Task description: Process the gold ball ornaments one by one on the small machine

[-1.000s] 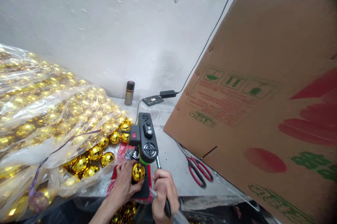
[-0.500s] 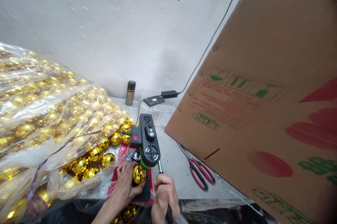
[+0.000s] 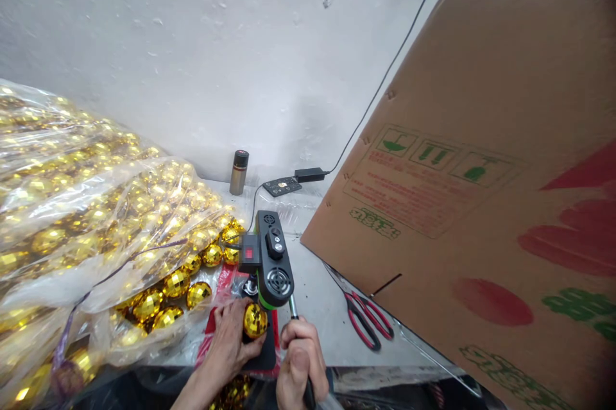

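Taking the black machine at the middle of the surface as the landmark: far to its left lies a big clear plastic bag heaped with faceted gold balls, some of them spilling out beside the machine's base. Just below the machine's green-ringed head, the left hand has its grip closed around a single gold ball, fingers and thumb pressing it against the dark pad under the machine, which sits on a red mat. Immediately right of that ball, the right hand has its grip wrapped in a fist round the machine's lever handle, which slopes down from the head's right side. Behind the machine, near the white wall, stands a small metal canister, with a flat black controller and a power adapter a little to its right, a cable running up the wall. Right of the machine lie red-handled scissors on the surface, touching the edge of a large tilted cardboard box printed in green and red.
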`<action>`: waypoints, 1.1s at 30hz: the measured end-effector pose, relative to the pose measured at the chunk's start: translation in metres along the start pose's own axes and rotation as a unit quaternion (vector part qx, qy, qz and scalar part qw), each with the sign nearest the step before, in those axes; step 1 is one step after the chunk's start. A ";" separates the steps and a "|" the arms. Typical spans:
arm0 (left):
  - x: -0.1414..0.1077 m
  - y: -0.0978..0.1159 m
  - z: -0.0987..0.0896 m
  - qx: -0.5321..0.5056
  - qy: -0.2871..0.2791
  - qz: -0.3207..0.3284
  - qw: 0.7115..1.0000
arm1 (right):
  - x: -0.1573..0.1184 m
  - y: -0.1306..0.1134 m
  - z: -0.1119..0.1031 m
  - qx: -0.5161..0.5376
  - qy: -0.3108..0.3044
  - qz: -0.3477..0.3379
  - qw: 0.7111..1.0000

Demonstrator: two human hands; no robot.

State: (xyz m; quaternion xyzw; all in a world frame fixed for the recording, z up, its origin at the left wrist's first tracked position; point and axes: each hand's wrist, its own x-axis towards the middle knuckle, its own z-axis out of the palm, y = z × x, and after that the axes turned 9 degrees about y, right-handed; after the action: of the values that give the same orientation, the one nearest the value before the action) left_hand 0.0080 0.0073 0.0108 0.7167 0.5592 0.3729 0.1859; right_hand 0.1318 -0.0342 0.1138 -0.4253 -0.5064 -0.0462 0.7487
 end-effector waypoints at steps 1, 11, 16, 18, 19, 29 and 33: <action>0.000 0.000 0.000 0.000 0.001 0.000 1.000 | 0.001 0.002 0.000 0.003 -0.001 -0.010 1.000; 0.003 0.001 0.001 -0.007 0.012 0.000 1.000 | -0.012 0.014 0.000 -0.002 -0.006 -0.033 0.999; 0.007 0.007 -0.004 -0.007 0.003 0.003 1.000 | 0.002 0.000 0.001 0.015 -0.002 -0.003 1.000; 0.009 0.008 -0.005 -0.001 0.009 -0.001 1.000 | 0.020 -0.012 0.001 0.019 -0.028 0.028 0.999; 0.008 0.007 -0.005 0.001 0.013 -0.001 1.000 | 0.031 -0.020 0.001 0.020 -0.040 0.044 0.998; -0.073 -0.039 -0.002 0.039 0.053 0.175 0.982 | 0.047 -0.036 0.004 0.033 -0.053 0.076 0.995; -0.051 -0.023 -0.060 0.056 0.171 0.138 0.974 | 0.036 -0.031 0.001 0.025 -0.056 0.087 0.994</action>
State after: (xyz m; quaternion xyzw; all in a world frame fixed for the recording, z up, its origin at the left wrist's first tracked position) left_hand -0.0570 -0.0423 0.0176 0.7217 0.4987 0.4799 -0.0064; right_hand 0.1330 -0.0402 0.1611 -0.4505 -0.5101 0.0558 0.7305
